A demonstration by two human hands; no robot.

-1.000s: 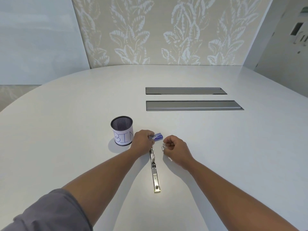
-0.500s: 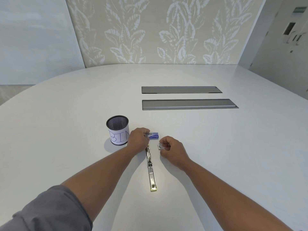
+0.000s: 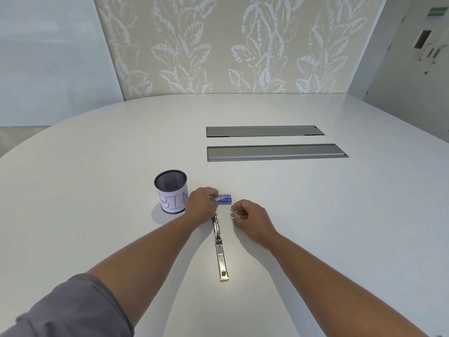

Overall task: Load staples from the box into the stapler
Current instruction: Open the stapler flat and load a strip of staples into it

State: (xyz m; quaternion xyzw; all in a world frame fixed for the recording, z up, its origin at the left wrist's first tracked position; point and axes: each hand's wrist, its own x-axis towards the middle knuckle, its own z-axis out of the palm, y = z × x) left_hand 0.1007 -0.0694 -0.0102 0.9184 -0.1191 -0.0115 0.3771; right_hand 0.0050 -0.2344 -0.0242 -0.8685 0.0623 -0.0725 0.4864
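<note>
A small blue staple box lies on the white table, and my left hand holds its left end with curled fingers. Just right of it, my right hand pinches a small silvery strip of staples a little above the table. The metal stapler lies flat and opened out between my forearms, its long rail running toward me and its far end under my left hand.
A black mesh cup with a paper label reading BIN stands just left of my left hand. Two long grey recessed cable panels sit farther back in the table. A leaf-patterned wall stands behind the table.
The blue box has settled flat on the table under my left hand. My right hand with the staples has shifted slightly; the stapler has not moved.
</note>
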